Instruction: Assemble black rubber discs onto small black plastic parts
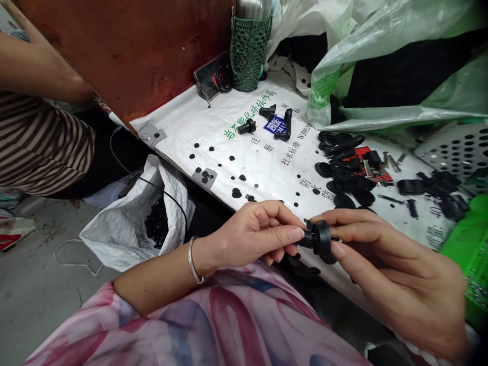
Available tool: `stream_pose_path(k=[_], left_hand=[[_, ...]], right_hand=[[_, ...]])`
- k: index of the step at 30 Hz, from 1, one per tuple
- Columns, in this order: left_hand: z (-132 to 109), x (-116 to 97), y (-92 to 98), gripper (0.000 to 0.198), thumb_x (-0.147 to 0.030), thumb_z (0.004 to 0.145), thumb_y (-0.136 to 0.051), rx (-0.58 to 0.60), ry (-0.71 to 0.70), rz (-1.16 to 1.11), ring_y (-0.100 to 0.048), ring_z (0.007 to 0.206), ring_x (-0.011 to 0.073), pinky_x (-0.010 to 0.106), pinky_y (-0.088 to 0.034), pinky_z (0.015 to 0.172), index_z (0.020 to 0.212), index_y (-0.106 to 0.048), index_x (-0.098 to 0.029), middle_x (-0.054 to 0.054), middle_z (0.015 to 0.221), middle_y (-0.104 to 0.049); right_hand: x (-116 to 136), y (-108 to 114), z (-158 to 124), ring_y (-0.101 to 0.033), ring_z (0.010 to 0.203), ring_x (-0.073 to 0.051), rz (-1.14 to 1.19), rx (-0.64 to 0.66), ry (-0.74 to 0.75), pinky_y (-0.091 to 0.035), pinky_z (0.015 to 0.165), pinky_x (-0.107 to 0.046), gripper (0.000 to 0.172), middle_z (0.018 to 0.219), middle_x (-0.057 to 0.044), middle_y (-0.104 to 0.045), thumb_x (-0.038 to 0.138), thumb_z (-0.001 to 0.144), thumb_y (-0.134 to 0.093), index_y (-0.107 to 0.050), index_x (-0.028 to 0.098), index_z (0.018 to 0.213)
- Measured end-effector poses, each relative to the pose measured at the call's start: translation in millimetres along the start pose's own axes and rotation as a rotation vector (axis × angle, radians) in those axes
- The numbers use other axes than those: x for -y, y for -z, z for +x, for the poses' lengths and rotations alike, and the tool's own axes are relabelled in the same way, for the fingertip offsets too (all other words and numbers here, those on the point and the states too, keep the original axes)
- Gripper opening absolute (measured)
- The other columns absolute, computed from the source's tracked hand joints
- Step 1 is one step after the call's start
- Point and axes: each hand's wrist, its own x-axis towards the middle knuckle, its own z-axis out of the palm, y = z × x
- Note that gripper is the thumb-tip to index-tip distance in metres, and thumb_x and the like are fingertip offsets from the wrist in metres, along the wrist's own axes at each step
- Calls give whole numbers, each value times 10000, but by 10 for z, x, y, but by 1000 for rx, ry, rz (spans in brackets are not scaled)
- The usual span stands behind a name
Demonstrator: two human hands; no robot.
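Observation:
Both my hands meet over the front edge of a white printed sheet [183, 137], holding a black rubber fitting [320, 241] with a round flange. My left hand [259, 234] pinches its narrow end between thumb and fingers. My right hand [400, 269] grips the flange side with its fingertips, and a small dark piece shows beside them. A heap of black rubber parts [343, 173] lies to the right on the sheet. Small black pieces [236, 193] are scattered nearer my left hand.
A white woven sack [114, 239] holding black parts stands on the concrete floor at left. A person in a striped top [38, 147] sits beyond it. A phone [213, 76], a net-covered flask [247, 51], plastic bags [381, 66] and a green crate [467, 249] surround the sheet.

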Motion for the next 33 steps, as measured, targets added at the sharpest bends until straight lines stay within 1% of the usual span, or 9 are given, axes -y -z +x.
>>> stream_pose_path(k=[9,13,15,18,21,23,26,29,33], left_hand=[[79,48,26,442,-504,669,-731,12,56,-128,-438,399,27,114,-332,364,811,-525,-139,-31,561,-562],[70,70,25,366,-476,753,-658,21,95,-138,-393,382,20,119,-299,356,791,-494,-151,-43,563,-533],[57,84,18,306,-428,797,-617,-8,50,-45,-413,411,26,126,-320,385,822,-493,-149,-33,593,-537],[51,129,22,187,-316,851,-562,-75,-214,252,-500,528,61,164,-412,492,893,-507,-142,3,687,-563],[81,211,64,125,-248,893,-500,-123,-698,715,-579,717,129,244,-493,661,936,-527,-134,58,813,-600],[116,268,101,133,-226,910,-474,-163,-949,1004,-595,805,164,280,-510,730,965,-535,-122,87,854,-613],[156,309,131,150,-198,915,-452,-247,-1088,1259,-604,834,176,291,-525,735,998,-554,-126,99,898,-623],[152,275,111,189,-209,919,-443,-253,-980,1216,-605,910,182,300,-513,806,1029,-583,-146,101,967,-632],[111,202,68,294,-340,868,-566,-259,-623,794,-612,842,168,276,-497,799,1099,-599,-162,86,984,-646]], right_hand=[[-130,-43,11,-598,941,-184,-64,-6,187,-486,799,-289,249,1037,-64,-608,40,824,-564,-602,203,1008],[-197,-51,6,-596,936,-181,9,2,149,-489,787,-282,216,1015,-62,-613,57,835,-561,-603,205,986],[-214,-73,0,-595,920,-170,57,-4,80,-491,798,-275,173,995,-55,-613,80,855,-549,-605,211,953],[-240,-121,-21,-590,911,-154,141,-37,-49,-494,811,-254,126,999,-47,-609,127,878,-548,-619,222,919],[-286,-167,-57,-587,927,-151,271,-67,-159,-501,795,-231,103,1029,-43,-600,164,886,-556,-631,230,912],[-324,-194,-79,-588,935,-152,341,-87,-208,-503,796,-227,89,1040,-41,-598,183,883,-569,-640,232,902],[-369,-232,-83,-604,912,-153,427,-123,-289,-509,802,-235,42,1030,-39,-614,222,857,-616,-657,227,861],[-386,-260,-49,-624,873,-164,529,-175,-377,-527,780,-262,55,984,-37,-638,277,812,-672,-671,222,809],[-367,-273,1,-628,885,-172,533,-234,-352,-525,788,-276,66,975,-43,-646,283,801,-681,-674,217,800]])
